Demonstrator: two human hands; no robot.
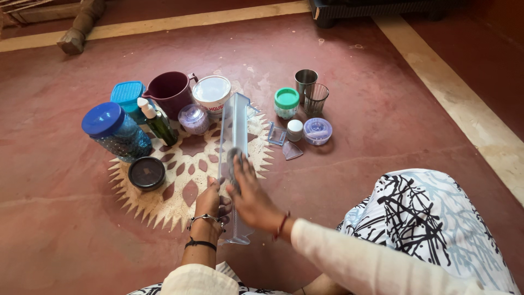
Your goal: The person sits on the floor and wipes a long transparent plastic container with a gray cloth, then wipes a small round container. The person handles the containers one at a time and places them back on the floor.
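She sits on the floor (382,109) with the left hand (209,205) in a narrow grip on the near edge of a long clear plastic tray (234,142), while the right hand (251,196) lies flat inside it, pressing something dark I can't make out. Steady holding and long even strokes along the tray would seem to serve best. Beyond the grip stand a blue-lidded jar (114,131), a maroon jug (172,90), a white tub (212,93), a green-lidded jar (286,102) and two tumblers (310,88), their contents hidden.

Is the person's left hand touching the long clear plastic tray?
Touching. The head view shows the left hand gripping the side edge of the long clear plastic tray, its fingers wrapped over the rim with no gap.
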